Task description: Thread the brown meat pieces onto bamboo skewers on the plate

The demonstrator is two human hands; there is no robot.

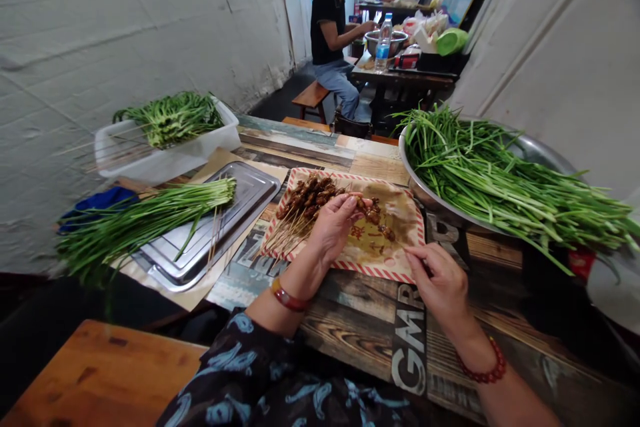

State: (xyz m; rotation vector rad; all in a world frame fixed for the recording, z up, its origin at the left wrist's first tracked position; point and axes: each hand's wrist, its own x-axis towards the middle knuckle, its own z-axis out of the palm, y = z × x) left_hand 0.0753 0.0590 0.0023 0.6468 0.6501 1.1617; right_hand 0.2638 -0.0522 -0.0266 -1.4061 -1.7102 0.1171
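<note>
My left hand point(336, 223) is over a paper-lined tray point(417, 230) with a red-and-white striped border, its fingers pinched on a piece of brown marinated meat point(371, 213). Beneath and left of it lies a pile of meat skewers point(307, 197), their bare sticks pointing toward me. A loose piece of meat point(387, 233) rests on the oil-stained paper. By the tray's right front corner, my right hand point(443, 280) is closed, thumb and forefinger together. Any thin stick between those fingertips is too fine to make out.
At right, a large metal bowl point(545, 147) overflows with chives point(500, 180). Leftward, more chives point(155, 227) lie across a metal tray point(250, 180); behind stands a white plastic bin point(220, 140) with skewered greens. Two people sit at farther tables, near a water bottle point(383, 47).
</note>
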